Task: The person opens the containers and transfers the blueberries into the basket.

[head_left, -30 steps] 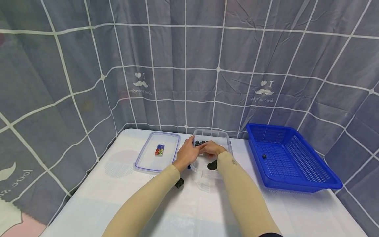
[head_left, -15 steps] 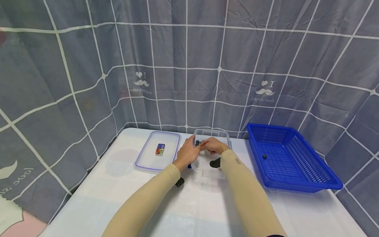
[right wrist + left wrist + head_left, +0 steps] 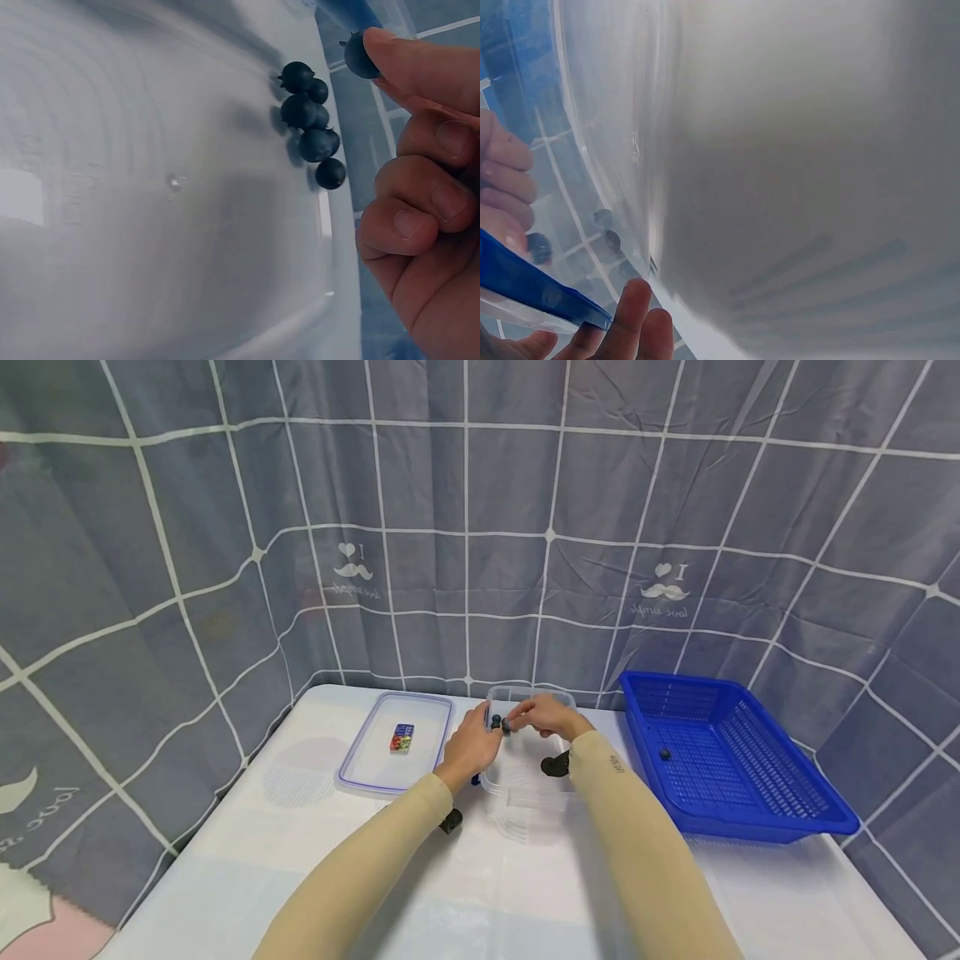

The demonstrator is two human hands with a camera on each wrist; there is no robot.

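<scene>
One blue basket [image 3: 750, 764] stood on the right, with a clear box [image 3: 532, 764] to its left. The left hand [image 3: 470, 743] touched the box's left side; whether it gripped, I couldn't tell. The right hand [image 3: 550, 716] pinched a round, dark blue, crowned berry [image 3: 361, 58] near several similar, bunched berries [image 3: 299, 111] inside, far left.

Left wrist cam chops off your left hand [image 3: 634, 322] at the bottom, so your grip's hard to call. Right wrist cam crops your right hand [image 3: 424, 217], which hides part of a dark berry [image 3: 358, 58]. Print on the lid's [image 3: 382, 766] label [image 3: 402, 738]? Too tiny to read.
</scene>
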